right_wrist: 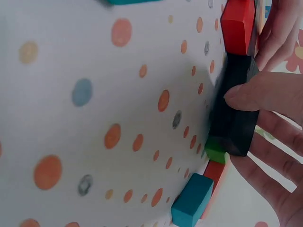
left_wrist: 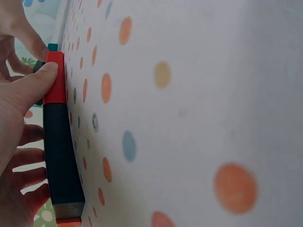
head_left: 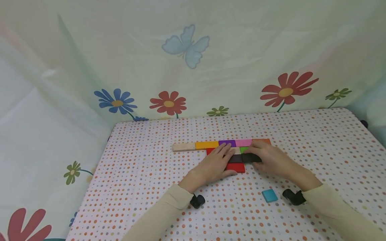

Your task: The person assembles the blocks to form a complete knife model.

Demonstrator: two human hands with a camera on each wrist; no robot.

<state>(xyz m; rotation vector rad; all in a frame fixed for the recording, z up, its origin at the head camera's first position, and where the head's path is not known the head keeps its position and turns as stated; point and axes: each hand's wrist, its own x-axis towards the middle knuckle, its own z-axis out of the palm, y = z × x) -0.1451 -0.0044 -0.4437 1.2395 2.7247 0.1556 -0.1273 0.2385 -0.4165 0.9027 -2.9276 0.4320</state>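
My right hand (head_left: 268, 157) holds a black block (head_left: 251, 158) at the right of a flat group of coloured blocks; in the right wrist view the thumb lies on its near face with the fingers behind. My left hand (head_left: 212, 167) rests across the group, its fingers extended. Its thumb touches a red block (left_wrist: 56, 78) in the left wrist view. Around the hands lie a dark block (head_left: 236, 158), a green block (head_left: 243, 150), a purple block (head_left: 227, 143) and a pink block (head_left: 243, 143). The left palm partly hides another red block (head_left: 210, 151).
A yellow block (head_left: 207, 145) and a plain wooden block (head_left: 184, 146) extend the row leftward; an orange block (head_left: 261, 141) ends it at right. A blue square block (head_left: 269, 195) lies apart, nearer me. A teal block (right_wrist: 191, 201) appears in the right wrist view.
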